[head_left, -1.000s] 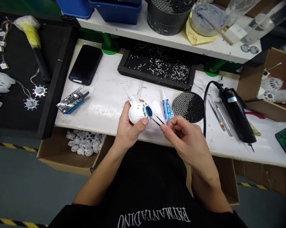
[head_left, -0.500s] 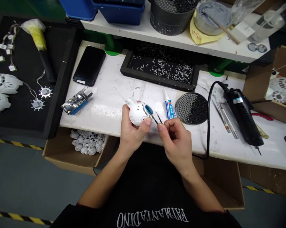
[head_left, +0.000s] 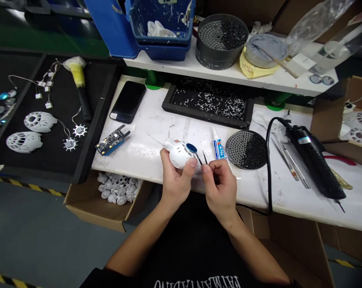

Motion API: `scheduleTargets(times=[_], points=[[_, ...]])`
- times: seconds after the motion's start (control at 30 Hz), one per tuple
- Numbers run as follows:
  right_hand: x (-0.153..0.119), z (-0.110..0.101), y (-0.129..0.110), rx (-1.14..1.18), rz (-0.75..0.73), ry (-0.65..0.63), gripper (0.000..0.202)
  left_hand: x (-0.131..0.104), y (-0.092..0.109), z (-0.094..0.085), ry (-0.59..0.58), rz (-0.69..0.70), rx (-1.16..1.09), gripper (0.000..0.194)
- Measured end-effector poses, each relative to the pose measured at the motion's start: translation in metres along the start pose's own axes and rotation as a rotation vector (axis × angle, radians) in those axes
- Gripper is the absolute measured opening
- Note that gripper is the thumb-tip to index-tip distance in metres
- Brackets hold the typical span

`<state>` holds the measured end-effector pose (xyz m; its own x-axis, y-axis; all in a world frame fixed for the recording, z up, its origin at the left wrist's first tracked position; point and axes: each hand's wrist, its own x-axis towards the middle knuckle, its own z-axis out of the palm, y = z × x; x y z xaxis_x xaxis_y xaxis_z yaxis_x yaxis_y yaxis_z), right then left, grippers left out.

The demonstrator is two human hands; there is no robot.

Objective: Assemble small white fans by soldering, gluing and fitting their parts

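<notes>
My left hand (head_left: 176, 180) is wrapped round a white slotted shell (head_left: 178, 154), thumb on its near side. A round blue lens (head_left: 191, 148) sits on the shell's right side, and a thin wire runs from its left end. My right hand (head_left: 220, 184) pinches black-tipped tweezers (head_left: 204, 157) between thumb and finger. One tip is near the lens's lower edge; whether it touches cannot be made out. Just beyond my right hand lie a blue and white glue tube (head_left: 218, 149) and a round perforated dish (head_left: 246, 149) partly filled with small black pieces.
A phone (head_left: 128, 102) and circuit board (head_left: 112, 141) lie left. Behind is a black tray (head_left: 205, 114) of small white pieces, under a shelf (head_left: 229, 78). A corded black tool (head_left: 314, 162) lies right. White shells fill a box (head_left: 93, 214) below left.
The view has shifted, so the bench appears lower and more of the left side shows. My hands still hold the shell and tweezers; the lens appears turned to a flatter angle.
</notes>
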<state>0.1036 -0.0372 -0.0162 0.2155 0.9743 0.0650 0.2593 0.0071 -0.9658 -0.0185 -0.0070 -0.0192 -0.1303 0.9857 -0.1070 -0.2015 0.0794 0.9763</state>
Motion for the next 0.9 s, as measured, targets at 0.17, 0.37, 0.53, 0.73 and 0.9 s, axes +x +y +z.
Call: scheduleTargets(times=[0.17,0.37,0.53,0.73,0.9], points=[[-0.001,0.003,0.001,0.001,-0.01,0.017,0.021,-0.003,0.0,0.004,0.038,0.056,0.033,0.055],[-0.001,0.009,0.002,-0.006,-0.013,0.035,0.021,-0.007,-0.001,0.009,0.08,0.093,0.081,0.056],[0.001,0.013,-0.002,0.039,0.023,0.013,0.025,-0.01,0.0,0.012,0.099,0.106,0.088,0.055],[0.006,0.002,-0.009,0.013,0.039,-0.08,0.028,-0.005,0.006,0.009,0.07,0.031,-0.02,0.055],[0.002,-0.02,-0.015,-0.072,-0.01,-0.173,0.027,-0.005,0.015,0.0,0.021,-0.087,-0.277,0.067]])
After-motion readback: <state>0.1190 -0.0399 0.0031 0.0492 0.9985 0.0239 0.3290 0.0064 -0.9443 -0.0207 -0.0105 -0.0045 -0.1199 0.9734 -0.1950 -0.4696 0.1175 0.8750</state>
